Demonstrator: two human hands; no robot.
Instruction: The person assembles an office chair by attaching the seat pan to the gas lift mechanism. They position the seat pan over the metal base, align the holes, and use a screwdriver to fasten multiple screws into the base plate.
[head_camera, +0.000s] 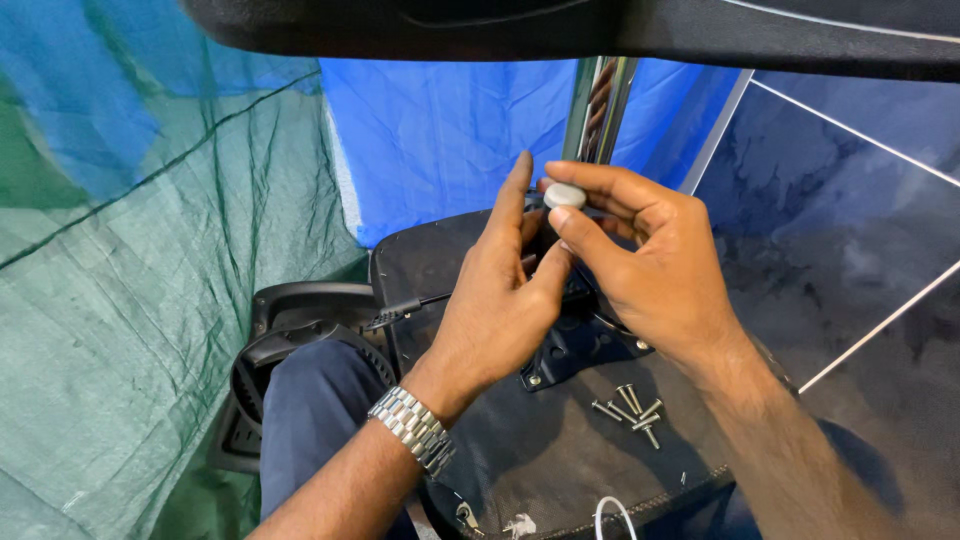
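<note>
Between your fingertips sits a smooth, matt grey plastic cap. Under your hands the chair base looks like rough black fabric with stitched edging. The loose screws are shiny metal, like your glossy steel watch band. Behind hangs crinkled blue tarpaulin and coarse green netting.

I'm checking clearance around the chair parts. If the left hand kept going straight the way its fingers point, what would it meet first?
Probably the chrome column rising just past the left hand, though depth is unclear; the blue tarp lies behind.
</note>
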